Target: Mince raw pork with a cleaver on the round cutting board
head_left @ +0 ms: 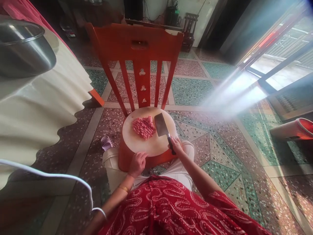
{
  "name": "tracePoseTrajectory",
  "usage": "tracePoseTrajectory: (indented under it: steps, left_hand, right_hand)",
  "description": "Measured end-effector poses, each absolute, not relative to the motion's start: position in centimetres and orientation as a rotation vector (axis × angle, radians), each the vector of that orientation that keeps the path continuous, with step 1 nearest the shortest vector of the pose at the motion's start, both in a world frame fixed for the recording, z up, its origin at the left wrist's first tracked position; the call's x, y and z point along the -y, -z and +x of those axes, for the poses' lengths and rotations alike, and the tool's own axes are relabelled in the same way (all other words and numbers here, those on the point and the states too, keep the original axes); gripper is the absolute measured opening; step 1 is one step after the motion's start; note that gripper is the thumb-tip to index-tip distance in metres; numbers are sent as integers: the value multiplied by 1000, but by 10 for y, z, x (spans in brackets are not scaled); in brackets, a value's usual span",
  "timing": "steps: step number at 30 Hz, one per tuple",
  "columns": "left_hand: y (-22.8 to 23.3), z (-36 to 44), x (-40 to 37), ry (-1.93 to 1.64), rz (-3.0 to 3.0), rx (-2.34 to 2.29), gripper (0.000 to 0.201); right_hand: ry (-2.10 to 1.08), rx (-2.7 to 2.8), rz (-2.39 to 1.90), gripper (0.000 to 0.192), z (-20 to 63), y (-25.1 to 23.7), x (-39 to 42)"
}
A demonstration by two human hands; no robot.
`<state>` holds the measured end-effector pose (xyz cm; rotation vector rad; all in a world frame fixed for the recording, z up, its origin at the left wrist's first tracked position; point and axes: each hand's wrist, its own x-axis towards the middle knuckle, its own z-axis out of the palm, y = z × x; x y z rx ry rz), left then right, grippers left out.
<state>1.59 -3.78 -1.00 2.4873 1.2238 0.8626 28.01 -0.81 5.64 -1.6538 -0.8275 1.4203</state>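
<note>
Terrazzo floor, round chopping board (137, 143) on a chair: right hand (176, 146) wrapped round the cleaver (161, 125), blade toward 11 o'clock beside the mince (144, 126); left hand (137, 163) seemingly grips the board's edge.

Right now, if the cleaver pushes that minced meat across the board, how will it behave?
The minced meat looks soft and loose, so it would likely smear and break apart. It probably sticks to the cleaver in the right hand and to the board.

one cleaver (161, 125); one round board (146, 147); one chair (137, 49); one bowl (22, 49)
</note>
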Motion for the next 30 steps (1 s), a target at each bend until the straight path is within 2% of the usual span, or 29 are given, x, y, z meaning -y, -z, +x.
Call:
tracePoseTrajectory:
  steps: [3,6,13,16,22,30]
  left_hand:
    - [9,16,38,-862,2493,-1225,37]
    - [7,16,39,-852,2477,-1248,35]
    - [7,15,40,-893,2488,-1220,33]
    - [8,15,39,-877,2501,-1212,34]
    - [5,18,40,-861,2516,-1248,39]
    - [8,15,40,-874,2514,-1195,39]
  right_hand:
    - [-1541,896,-1639,55,276,-54,-23]
    - [-1494,1216,-1694,52,270,-66,-51]
    - [-645,2265,-1840,42,262,-94,-30]
    - [-570,2237,-1879,41,264,-111,-14]
    - [-483,1871,-1489,45,246,-155,-11]
    - [-619,2140,-1867,39,224,-118,-32]
